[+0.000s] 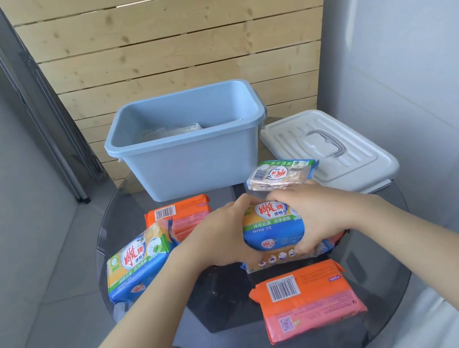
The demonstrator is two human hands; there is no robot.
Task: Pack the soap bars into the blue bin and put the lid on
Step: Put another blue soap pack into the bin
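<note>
The blue bin (189,162) stands open at the back of the round glass table, with pale packets low inside it. Its white lid (337,148) with a grey handle lies to the right of the bin. My left hand (221,236) and my right hand (318,216) both grip a blue-and-yellow soap bar pack (273,227) in the table's middle, one hand on each side. Another blue pack (139,260) lies at the left, and one more (280,175) behind my hands. An orange pack (305,298) lies nearest me, a second orange pack (180,213) behind the left blue one.
The glass table (221,307) is small and round, and its edge runs close to the packs. A wooden slat wall (175,45) rises behind the bin. Grey walls stand on both sides, and a folded metal frame (43,114) leans at the left.
</note>
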